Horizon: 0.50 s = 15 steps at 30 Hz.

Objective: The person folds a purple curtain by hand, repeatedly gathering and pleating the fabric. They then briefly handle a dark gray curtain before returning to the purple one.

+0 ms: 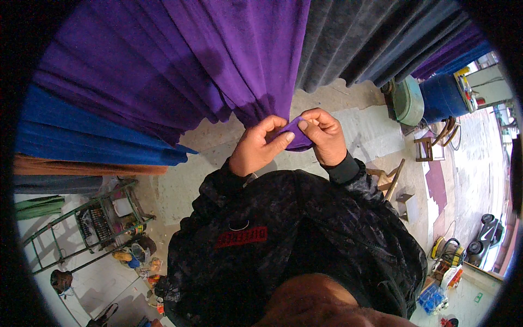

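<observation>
A long purple cloth (pixel 253 53) hangs in folds before me, its lower corner gathered between my hands. My left hand (pixel 261 143) pinches the edge of this cloth between thumb and fingers. Close beside it, my right hand (pixel 325 135) grips the same corner, with the thumb on top of the fabric. A small flap of the cloth is turned up between the two hands. Grey cloth (pixel 327 45) hangs just right of the purple one, and blue cloth (pixel 98 131) hangs at the left.
A green metal frame (pixel 53 241) with a black crate (pixel 94 225) stands lower left, near scattered items. On the right are a blue barrel (pixel 441 98), a green tub (pixel 408 102), a wooden stool (pixel 425 149), a yellow machine (pixel 447 251) and a black toy car (pixel 486 241).
</observation>
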Each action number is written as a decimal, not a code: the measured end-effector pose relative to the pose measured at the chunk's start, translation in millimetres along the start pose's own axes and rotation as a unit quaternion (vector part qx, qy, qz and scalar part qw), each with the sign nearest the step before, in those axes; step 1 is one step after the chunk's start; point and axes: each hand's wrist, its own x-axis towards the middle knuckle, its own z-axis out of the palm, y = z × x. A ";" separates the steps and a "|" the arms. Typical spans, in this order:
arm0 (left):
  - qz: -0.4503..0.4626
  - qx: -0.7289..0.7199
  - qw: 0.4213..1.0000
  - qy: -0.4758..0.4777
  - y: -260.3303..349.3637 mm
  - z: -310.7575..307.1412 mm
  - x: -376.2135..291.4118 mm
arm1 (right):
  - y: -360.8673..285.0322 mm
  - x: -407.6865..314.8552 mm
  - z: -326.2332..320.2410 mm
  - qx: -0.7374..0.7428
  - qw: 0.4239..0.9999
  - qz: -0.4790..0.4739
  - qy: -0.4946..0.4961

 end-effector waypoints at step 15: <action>0.169 0.284 0.918 -0.220 -13.7 65.5 -51.5 | -32.0 -139.4 39.3 0.045 0.997 -0.045 -0.043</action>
